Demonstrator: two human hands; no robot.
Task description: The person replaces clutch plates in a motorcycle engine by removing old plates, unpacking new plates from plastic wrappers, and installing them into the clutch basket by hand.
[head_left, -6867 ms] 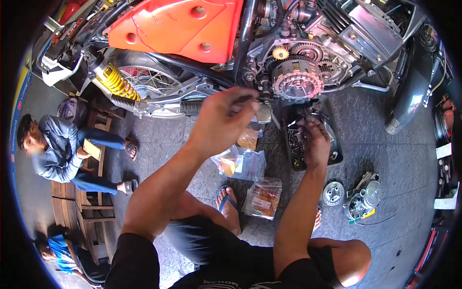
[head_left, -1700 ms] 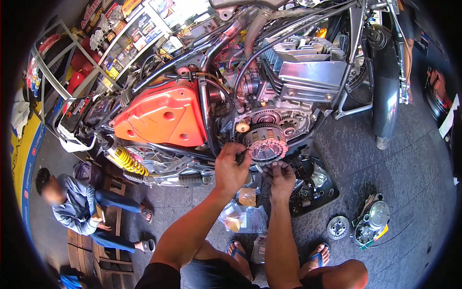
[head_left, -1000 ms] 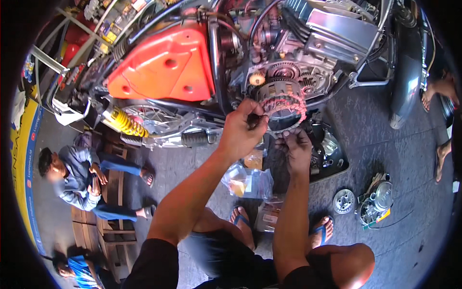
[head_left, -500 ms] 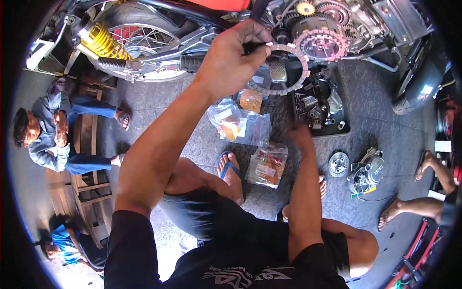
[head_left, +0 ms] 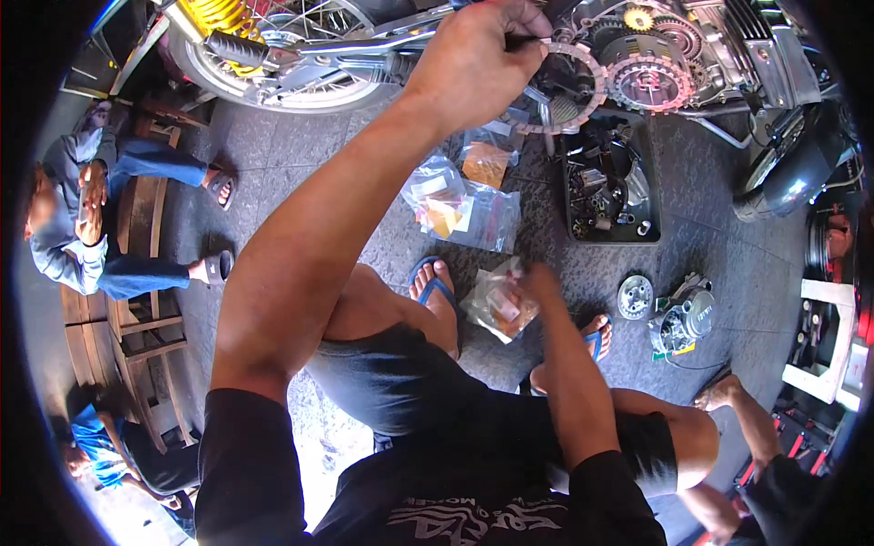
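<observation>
My left hand point(head_left: 487, 59) is closed on a clutch friction plate point(head_left: 601, 88), a thin ring with small pads, held up beside the open engine. Close to the ring sits the clutch basket point(head_left: 651, 84) with its toothed, pinkish plate. Down by my feet, my right hand point(head_left: 543, 284) has its fingers closed at the right edge of a clear plastic bag point(head_left: 501, 302) with orange-brown contents. Motion smears the hand and bag a little. More clear plastic bags point(head_left: 492, 218) with yellowish pieces lie on the floor just beyond.
A black tray point(head_left: 614, 238) of metal parts and tools stands under the engine point(head_left: 701, 55). To the right are a round metal plate point(head_left: 635, 297) and an engine cover point(head_left: 685, 318). People sit on a wooden bench point(head_left: 137, 237) at left; another person's legs point(head_left: 751, 419) are at right.
My right hand has come down and left onto the plastic bag, which now looks crumpled and shifted. The left hand still holds the friction plate. The whole view has shifted slightly.
</observation>
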